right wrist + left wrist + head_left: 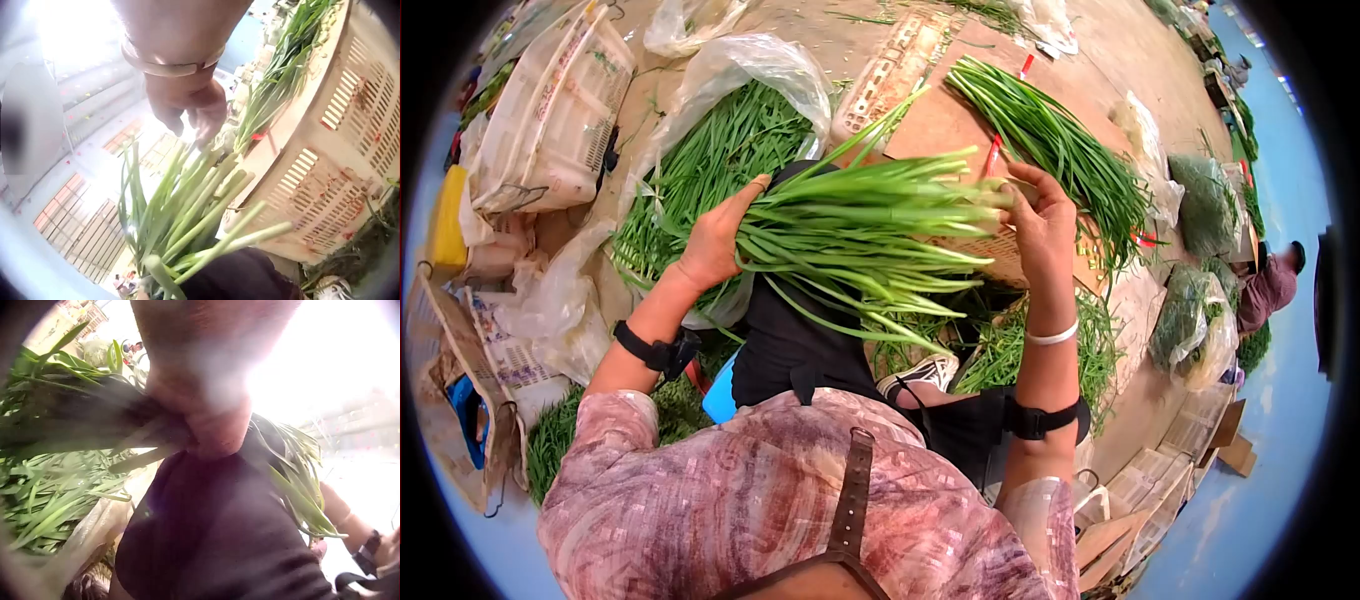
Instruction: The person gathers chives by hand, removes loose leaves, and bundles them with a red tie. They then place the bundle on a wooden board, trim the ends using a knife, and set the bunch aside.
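A large bunch of green chives (860,215) lies across the person's dark-trousered lap, leaves toward the left and pale stem ends toward the right. The left hand (718,238) grips the leafy part, its thumb along the top; in the left wrist view, the hand (215,428) is seen close up with leaves passing under it. At the stem ends, the right hand (1045,215) has thumb and fingers bent together, pinching at the tips. From the right wrist, the cut stems (206,231) fan out in front of the curled fingers (209,122).
Another chive bundle (1050,140) lies on a board (930,130) atop an upturned plastic crate (300,200), with red ties beside it. To the left, a clear plastic bag (775,60) holds more greens (740,135). Stacked crates (560,120) stand farther left; bagged greens (1205,205) sit at right.
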